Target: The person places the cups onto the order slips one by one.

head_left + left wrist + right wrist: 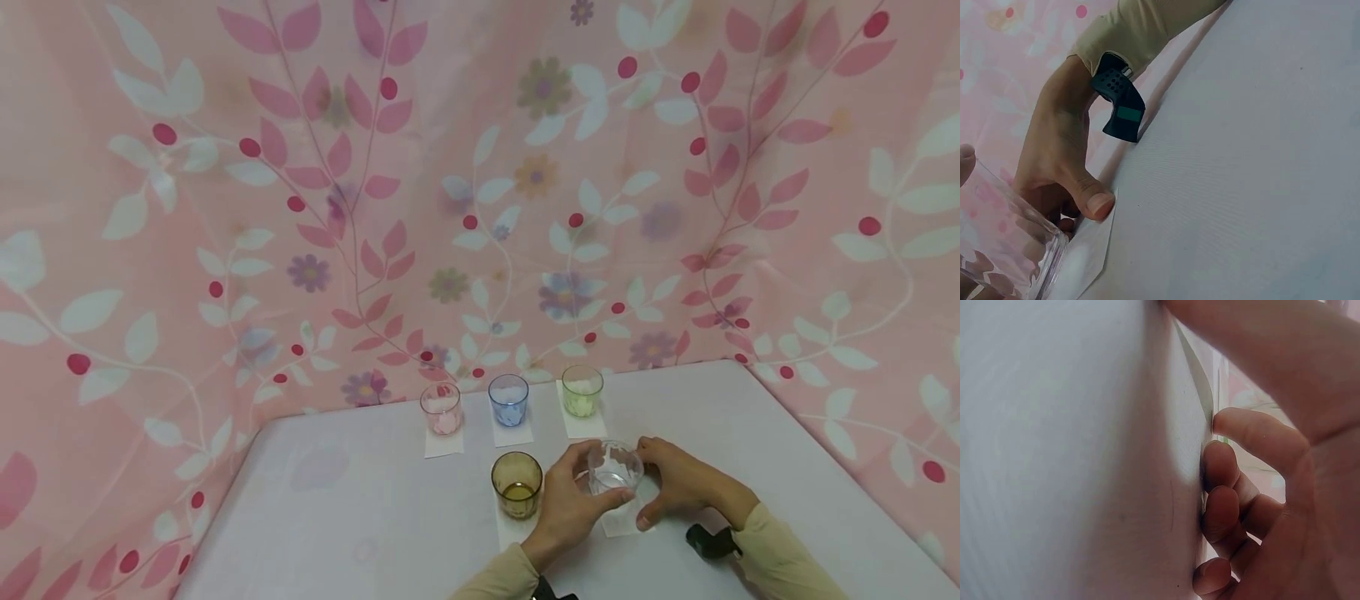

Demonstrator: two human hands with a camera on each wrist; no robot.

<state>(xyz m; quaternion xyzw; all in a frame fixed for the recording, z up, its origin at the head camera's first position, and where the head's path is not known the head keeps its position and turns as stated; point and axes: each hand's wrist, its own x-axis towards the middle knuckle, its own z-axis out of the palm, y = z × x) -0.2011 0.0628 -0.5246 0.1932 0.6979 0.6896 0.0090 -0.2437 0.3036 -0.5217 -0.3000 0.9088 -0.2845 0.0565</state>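
Observation:
In the head view my left hand (566, 500) holds a clear glass tumbler (617, 468) by its sides, over a white paper slip (621, 523). The tumbler's thick base (1054, 265) shows large in the left wrist view. My right hand (682, 482) is low on the other side, its thumb (1099, 205) touching the slip's edge and its forefinger (1254, 434) spread away from the thumb. Between these two fingertips, the slip's edge (1196, 372) looks bowed in the right wrist view. The other right fingers bend loosely near the tabletop.
Left of my left hand an amber glass (517, 487) stands on its own slip. Farther back stand a pink glass (441, 410), a blue glass (509, 402) and a green glass (582, 392), each on white paper. A floral curtain (480, 167) hangs behind the white table (337, 517).

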